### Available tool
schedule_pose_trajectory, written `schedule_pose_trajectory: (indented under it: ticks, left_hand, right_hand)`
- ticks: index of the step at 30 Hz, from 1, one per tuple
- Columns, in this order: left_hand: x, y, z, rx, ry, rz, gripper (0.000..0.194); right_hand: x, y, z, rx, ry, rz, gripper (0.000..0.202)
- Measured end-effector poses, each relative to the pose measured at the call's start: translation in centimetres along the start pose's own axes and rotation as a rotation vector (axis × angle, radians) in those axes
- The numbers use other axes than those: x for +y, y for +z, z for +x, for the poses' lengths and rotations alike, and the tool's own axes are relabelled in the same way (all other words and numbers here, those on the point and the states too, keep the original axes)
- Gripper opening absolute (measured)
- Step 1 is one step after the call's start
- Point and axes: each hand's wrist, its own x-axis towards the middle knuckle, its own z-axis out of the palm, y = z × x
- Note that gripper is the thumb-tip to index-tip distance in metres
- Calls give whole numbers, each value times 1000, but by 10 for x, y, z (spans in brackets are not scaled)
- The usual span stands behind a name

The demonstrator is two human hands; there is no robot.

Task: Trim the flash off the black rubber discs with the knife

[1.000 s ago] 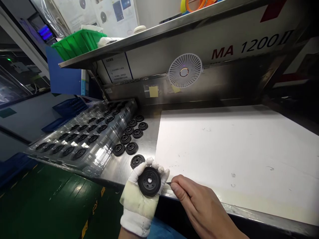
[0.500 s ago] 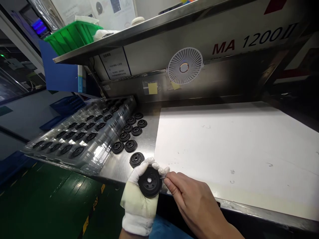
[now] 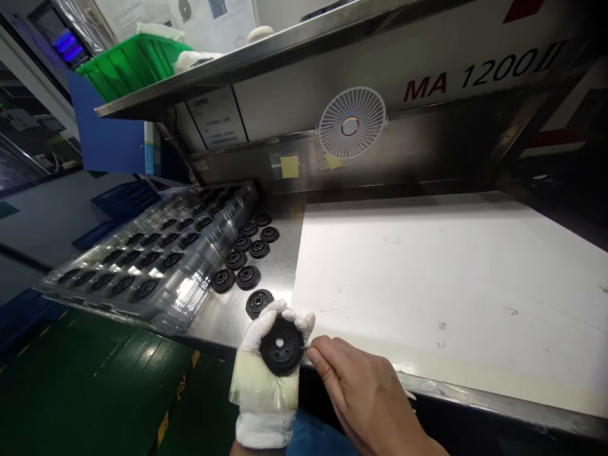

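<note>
My left hand (image 3: 266,373), in a white glove with a pale yellowish wrap, grips a round black wheel-like part (image 3: 282,358) with a hole at its centre. My bare right hand (image 3: 363,383) is closed in a pinch on a thin metal tool (image 3: 304,347), whose tip meets the right rim of that part. What kind of tool it is, I cannot make out. Just beyond the gloved fingers, another black wheel-like part (image 3: 259,304) lies on the metal bench. Several more black parts (image 3: 247,277) sit behind it in a loose group.
A stack of clear plastic trays (image 3: 156,278) holding black parts stands at the left. White sheeting (image 3: 427,272) covers the bench (image 3: 280,272) on the right. At the back are a small white fan (image 3: 351,123) and a metal shelf (image 3: 266,60) with a green bin (image 3: 133,66).
Both hands have shifted slightly left with the part and the tool. The tool shows a little more at the part's rim. The view has moved slightly.
</note>
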Motion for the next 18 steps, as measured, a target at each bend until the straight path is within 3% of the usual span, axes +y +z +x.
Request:
schedule_pose_trajectory:
  ticks: [10,15,18]
  left_hand:
    - [0,-2,8,-91,6,-94,16]
    - [15,-12,-1,-325,-201,-52,38]
    - [19,-11,-1,-351,-254,-80,33]
  right_hand:
    - [-13,14,-3,28,-62,86,30]
    - [-9,2,4,-13,-11,159,34]
    - [-6,-3,6,-13,-15,157,34]
